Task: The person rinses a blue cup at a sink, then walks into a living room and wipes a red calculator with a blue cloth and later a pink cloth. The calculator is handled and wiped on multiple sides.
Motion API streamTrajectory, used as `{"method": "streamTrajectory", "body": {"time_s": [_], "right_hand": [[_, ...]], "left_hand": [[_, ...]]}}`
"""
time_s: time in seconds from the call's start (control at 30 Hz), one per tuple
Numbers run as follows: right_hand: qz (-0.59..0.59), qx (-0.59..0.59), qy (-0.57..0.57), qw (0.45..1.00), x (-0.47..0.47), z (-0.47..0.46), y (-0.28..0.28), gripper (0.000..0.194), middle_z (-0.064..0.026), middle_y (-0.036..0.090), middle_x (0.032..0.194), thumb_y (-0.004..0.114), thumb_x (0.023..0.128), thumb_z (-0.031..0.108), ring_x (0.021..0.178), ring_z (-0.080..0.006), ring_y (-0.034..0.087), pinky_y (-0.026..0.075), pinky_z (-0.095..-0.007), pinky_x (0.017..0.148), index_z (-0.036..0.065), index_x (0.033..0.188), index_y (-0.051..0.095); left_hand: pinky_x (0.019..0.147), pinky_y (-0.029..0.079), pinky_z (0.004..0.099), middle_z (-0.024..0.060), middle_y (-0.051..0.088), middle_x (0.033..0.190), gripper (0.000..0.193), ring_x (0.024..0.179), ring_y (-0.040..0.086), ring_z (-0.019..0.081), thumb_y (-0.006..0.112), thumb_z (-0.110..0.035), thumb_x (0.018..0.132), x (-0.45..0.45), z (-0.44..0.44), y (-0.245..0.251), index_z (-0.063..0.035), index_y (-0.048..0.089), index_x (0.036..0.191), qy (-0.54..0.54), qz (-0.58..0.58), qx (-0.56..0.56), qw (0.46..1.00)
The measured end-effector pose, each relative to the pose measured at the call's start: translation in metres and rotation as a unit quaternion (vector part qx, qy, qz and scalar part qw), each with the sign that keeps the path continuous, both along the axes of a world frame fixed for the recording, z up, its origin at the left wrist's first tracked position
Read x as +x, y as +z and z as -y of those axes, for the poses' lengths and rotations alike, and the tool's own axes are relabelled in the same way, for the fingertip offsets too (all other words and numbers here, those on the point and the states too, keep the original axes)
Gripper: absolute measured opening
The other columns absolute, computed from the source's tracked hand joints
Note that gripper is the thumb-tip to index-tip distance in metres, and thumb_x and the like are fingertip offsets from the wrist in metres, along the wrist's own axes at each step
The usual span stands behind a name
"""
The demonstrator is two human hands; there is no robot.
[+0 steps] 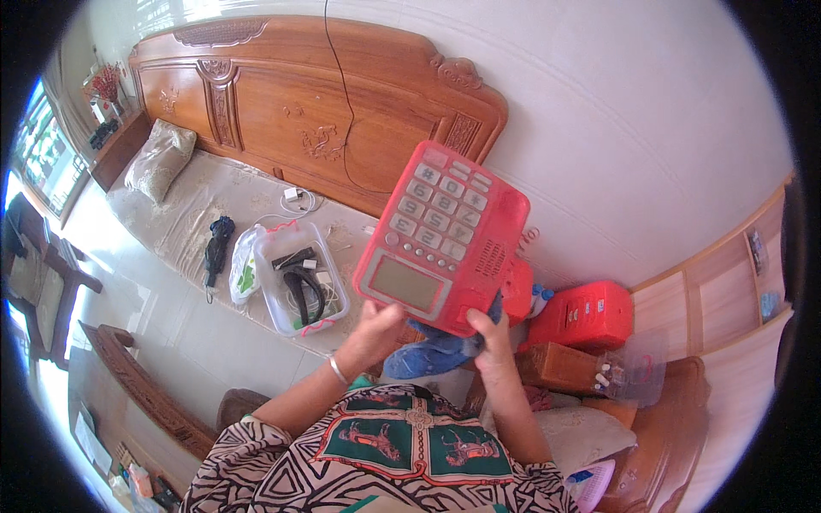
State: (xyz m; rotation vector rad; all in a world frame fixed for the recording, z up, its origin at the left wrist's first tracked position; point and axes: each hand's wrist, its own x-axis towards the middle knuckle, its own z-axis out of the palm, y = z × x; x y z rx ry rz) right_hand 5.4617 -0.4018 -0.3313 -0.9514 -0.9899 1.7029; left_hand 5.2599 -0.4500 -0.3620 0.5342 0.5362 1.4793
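Observation:
A red desk telephone base [442, 237] is held up before me, its keypad upside down to my view. Its grey display [405, 282] lies along the edge closest to me, and the handset cradle is bare. My left hand [380, 327] grips the near left corner, thumb on top. At the near right, my right hand [492, 336] holds the other corner and also has a blue cloth [430, 356] that hangs beneath the telephone. The fingers under the base are hidden. A coiled red cord [530, 237] shows past the right side.
A carved wooden settee [288, 96] with a cushioned seat stands ahead. On it lie a clear plastic box [340, 295] of cables, a white bag [244, 266], a folded umbrella [219, 250] and a white charger [292, 193]. Red containers [584, 314] and a wooden box [558, 372] are at right.

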Motion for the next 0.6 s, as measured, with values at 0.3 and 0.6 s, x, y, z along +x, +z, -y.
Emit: {"method": "streamTrajectory", "body": {"time_s": [0.3, 0.6], "right_hand": [[0.114, 0.065, 0.154, 0.979, 0.035, -0.029, 0.028, 0.058, -0.0045, 0.068, 0.112, 0.079, 0.076, 0.02, 0.101, -0.0136, 0.063, 0.049, -0.0318, 0.094, 0.0, 0.127, 0.061], [0.35, 0.239, 0.008, 0.906, 0.055, -0.051, 0.087, 0.04, -0.0067, 0.067, 0.098, 0.079, 0.081, 0.028, 0.089, -0.0185, 0.063, 0.05, -0.034, 0.084, 0.001, 0.109, 0.067]], "left_hand": [[0.103, 0.049, 0.0425, 0.0154, 0.05, 0.143, 0.082, 0.124, 0.056, 0.0264, 0.073, -0.038, 0.088, -0.057, -0.01, 0.001, -0.0063, 0.032, 0.151, -0.007, -0.036, -0.053, 0.998], [0.094, 0.056, 0.0424, 0.0133, 0.063, 0.128, 0.049, 0.109, 0.066, 0.0268, 0.064, -0.032, 0.097, -0.008, 0.008, -0.008, -0.0058, 0.051, 0.136, 0.158, 0.092, -0.139, 0.973]]}}
